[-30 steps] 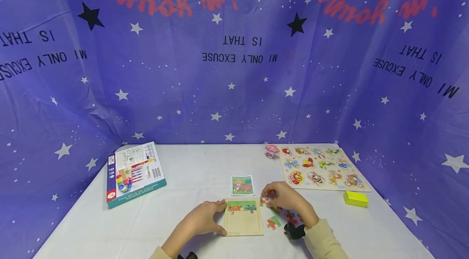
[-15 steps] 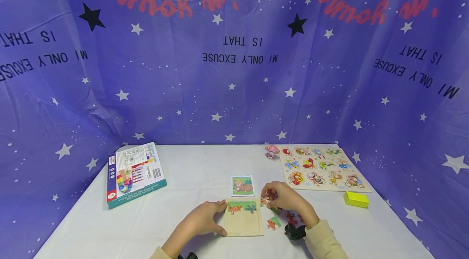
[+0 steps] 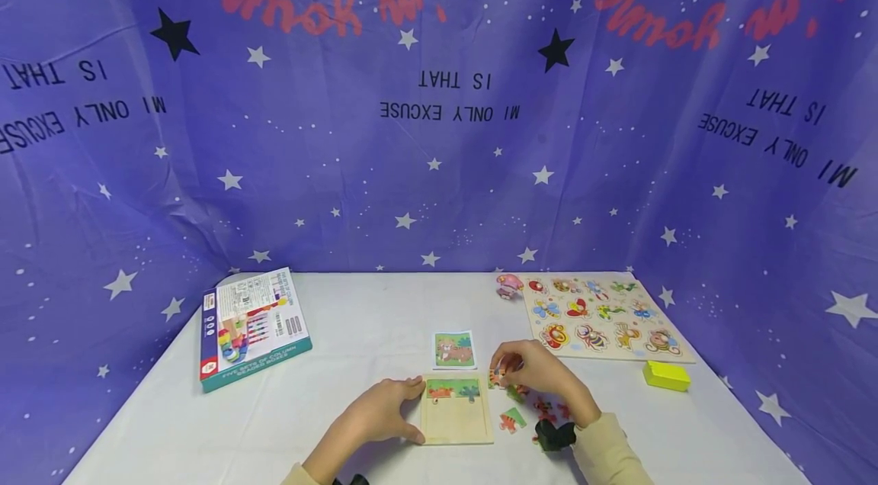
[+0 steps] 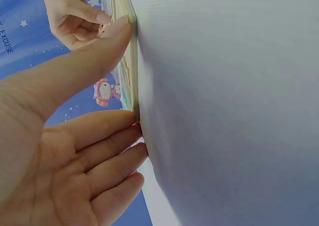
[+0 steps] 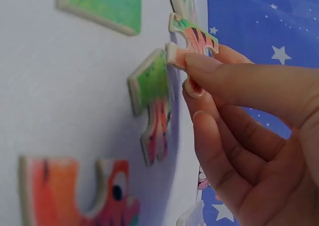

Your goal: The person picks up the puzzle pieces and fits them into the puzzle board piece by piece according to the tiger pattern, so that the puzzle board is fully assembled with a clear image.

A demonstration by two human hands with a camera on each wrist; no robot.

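Note:
In the head view my left hand [image 3: 377, 410] is at the left side of a small wooden puzzle tray [image 3: 456, 424]. Its thumb and fingertips touch the tray's edge, spread apart and fairly straight, as the left wrist view also shows. A top row of puzzle pieces [image 3: 454, 389] lies in the tray. My right hand [image 3: 538, 369] pinches an orange-striped puzzle piece [image 5: 196, 40] between thumb and fingers, just right of the tray. Below that hand lie loose puzzle pieces, one green and orange [image 3: 511, 420], others partly hidden by the wrist.
A picture card [image 3: 454, 350] lies behind the tray. At the back right are a pink figurine [image 3: 509, 287] and an insect puzzle board [image 3: 604, 317], with a yellow block [image 3: 667, 376] in front. A boxed toy set [image 3: 255, 329] lies at the left.
Both hands stay in nearly the same place. The piece in the right hand's fingers has turned slightly; the tray and loose pieces have not visibly moved.

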